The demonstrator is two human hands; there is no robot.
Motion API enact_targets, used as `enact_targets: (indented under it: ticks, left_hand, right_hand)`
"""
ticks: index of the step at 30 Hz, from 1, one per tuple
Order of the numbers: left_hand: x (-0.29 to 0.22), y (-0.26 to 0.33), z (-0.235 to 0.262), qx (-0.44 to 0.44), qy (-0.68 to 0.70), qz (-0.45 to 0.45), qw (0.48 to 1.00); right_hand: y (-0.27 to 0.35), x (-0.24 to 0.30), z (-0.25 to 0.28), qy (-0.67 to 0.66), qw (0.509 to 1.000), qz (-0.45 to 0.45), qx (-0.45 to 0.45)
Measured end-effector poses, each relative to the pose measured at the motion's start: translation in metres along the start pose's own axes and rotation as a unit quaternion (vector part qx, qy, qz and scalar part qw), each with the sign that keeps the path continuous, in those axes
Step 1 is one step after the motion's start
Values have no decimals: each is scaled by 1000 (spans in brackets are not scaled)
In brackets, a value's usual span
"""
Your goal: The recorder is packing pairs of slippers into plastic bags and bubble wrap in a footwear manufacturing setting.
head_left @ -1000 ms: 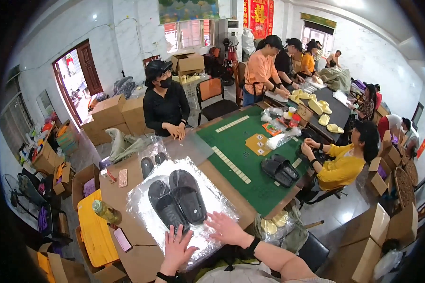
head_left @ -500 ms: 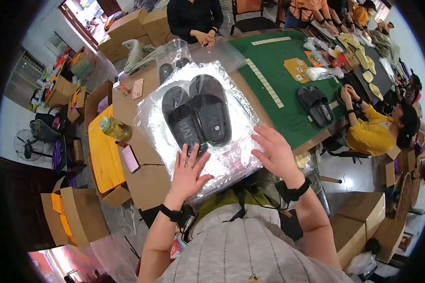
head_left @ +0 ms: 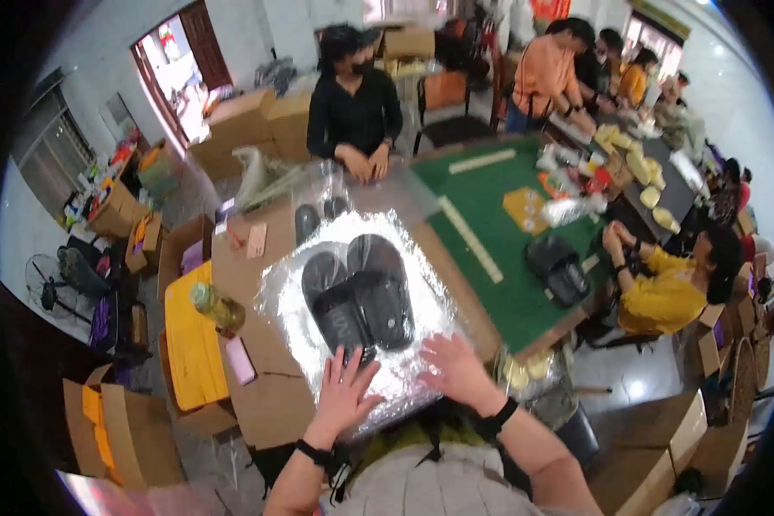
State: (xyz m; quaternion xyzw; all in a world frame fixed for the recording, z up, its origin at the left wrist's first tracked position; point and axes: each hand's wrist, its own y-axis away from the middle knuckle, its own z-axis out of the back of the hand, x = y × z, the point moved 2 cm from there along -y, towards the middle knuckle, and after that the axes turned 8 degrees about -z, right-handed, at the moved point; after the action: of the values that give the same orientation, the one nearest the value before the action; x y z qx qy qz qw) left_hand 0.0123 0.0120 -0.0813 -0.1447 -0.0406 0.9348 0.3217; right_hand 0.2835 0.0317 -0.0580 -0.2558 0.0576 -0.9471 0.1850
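A pair of black slide slippers (head_left: 385,297) lies side by side under transparent plastic on a shiny silver sheet (head_left: 434,301), toes pointing away from me. My left hand (head_left: 346,394) is open, its spread fingertips at the heel of the left slipper. Open too is my right hand (head_left: 457,371), with fingers spread over the silver sheet's near right part, just right of the other heel. Neither hand grasps anything. Both wrists wear black bands. Whether the palms press on the sheet cannot be made out.
Left on the brown table lie a pink phone (head_left: 240,361) and a yellowish bottle (head_left: 218,307). Beyond the sheet is another dark pair of slippers (head_left: 306,222). A green mat (head_left: 464,189) on the right bears black slippers (head_left: 559,271). Co-workers stand and sit around; cardboard boxes flank the table.
The view has tilted up, so the table sits lower in the picture and more of the room shows. My right hand has moved inward, closer to the slippers; my left stays at the heel.
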Motion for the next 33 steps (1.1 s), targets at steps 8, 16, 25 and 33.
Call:
enact_targets:
  ticks: [8,16,25,33]
  left_hand:
    - [-3,9,3,-32,-4,-10,999]
    - [4,4,-2,-35,2,-7,999]
    - [2,8,0,-25,12,8,1000]
    - [0,4,-1,-35,0,1,999]
  right_hand:
    - [-15,43,-29,-4,995,95,27]
    - [-2,-12,-19,-10,999,17,-28]
    - [-12,-2,-3,-25,980,-61,-190]
    - [-2,22,-43,-78,996,49,-6]
